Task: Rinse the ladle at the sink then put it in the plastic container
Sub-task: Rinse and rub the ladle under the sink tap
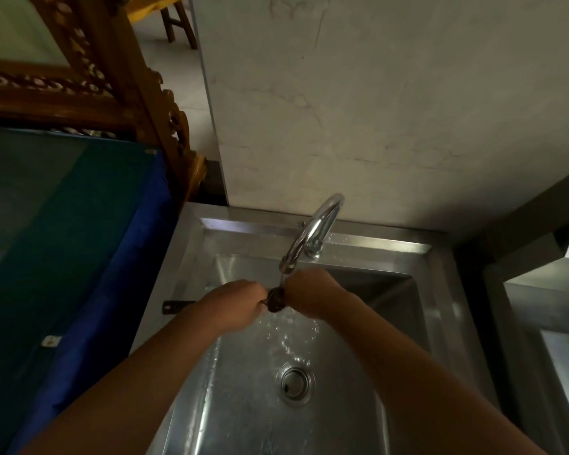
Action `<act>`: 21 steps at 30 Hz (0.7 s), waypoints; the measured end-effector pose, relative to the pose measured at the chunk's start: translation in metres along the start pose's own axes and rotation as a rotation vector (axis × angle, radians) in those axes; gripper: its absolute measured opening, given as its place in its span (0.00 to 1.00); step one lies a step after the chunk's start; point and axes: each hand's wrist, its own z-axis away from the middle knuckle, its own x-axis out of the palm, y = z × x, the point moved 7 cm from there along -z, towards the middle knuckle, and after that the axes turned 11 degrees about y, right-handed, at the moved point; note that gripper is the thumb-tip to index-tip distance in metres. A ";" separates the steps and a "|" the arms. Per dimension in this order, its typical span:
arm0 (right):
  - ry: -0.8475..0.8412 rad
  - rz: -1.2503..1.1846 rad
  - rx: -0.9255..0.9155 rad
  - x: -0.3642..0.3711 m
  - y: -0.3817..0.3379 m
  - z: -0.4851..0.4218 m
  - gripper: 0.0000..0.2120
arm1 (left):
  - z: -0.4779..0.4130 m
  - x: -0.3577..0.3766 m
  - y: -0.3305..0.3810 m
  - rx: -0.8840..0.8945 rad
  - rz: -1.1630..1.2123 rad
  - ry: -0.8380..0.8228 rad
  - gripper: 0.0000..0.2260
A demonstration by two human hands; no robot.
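Observation:
Both my hands meet under the chrome faucet [312, 231] over the steel sink [437, 310]. Between them shows the dark bowl of the ladle [275, 300], right under the running water. Its dark handle end sticks out to the left past my wrist, over the sink's left rim. My left hand [235, 302] is closed around the ladle's handle near the bowl. My right hand [312, 295] is closed against the bowl from the right. Water splashes down toward the drain [296, 382]. No plastic container is in view.
A blue-edged surface with a green top [63, 241] stands left of the sink. Behind it rises a carved wooden frame [119, 77]. A pale wall [375, 110] backs the sink. A second steel basin [555, 323] lies to the right.

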 end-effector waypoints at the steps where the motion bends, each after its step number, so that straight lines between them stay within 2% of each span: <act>1: 0.021 0.008 0.009 0.001 -0.002 0.003 0.06 | 0.001 0.001 0.002 -0.004 -0.015 -0.007 0.08; 3: 0.117 -0.068 0.096 0.000 0.003 0.009 0.06 | 0.003 0.002 0.001 -0.053 0.066 0.044 0.08; 4: 0.215 -0.188 0.195 -0.002 0.008 0.013 0.07 | 0.005 0.003 0.000 -0.100 0.162 0.115 0.10; 6: 0.434 -0.583 0.457 -0.005 0.016 0.024 0.08 | 0.008 0.004 -0.004 -0.261 0.419 0.283 0.13; 7: 0.488 -0.818 0.572 -0.002 0.014 0.031 0.08 | 0.011 0.008 -0.005 -0.379 0.605 0.341 0.13; 10: 0.397 -1.500 0.797 0.021 -0.025 0.045 0.15 | 0.018 0.037 -0.003 -0.730 1.198 0.364 0.15; 11: 0.348 -1.605 0.828 0.028 -0.040 0.049 0.19 | 0.020 0.049 -0.001 -0.827 1.362 0.352 0.15; 12: 0.316 -1.629 0.843 0.034 -0.052 0.052 0.22 | 0.020 0.060 0.000 -0.916 1.486 0.354 0.14; 14: 0.314 -1.606 0.860 0.041 -0.063 0.060 0.24 | 0.018 0.074 0.000 -1.040 1.590 0.378 0.16; 17: 0.373 -1.433 0.829 0.047 -0.056 0.070 0.23 | 0.017 0.077 0.006 -1.069 1.620 0.398 0.16; 21: 0.307 -1.334 0.782 0.054 -0.037 0.081 0.25 | 0.017 0.083 0.022 -1.014 1.928 0.120 0.16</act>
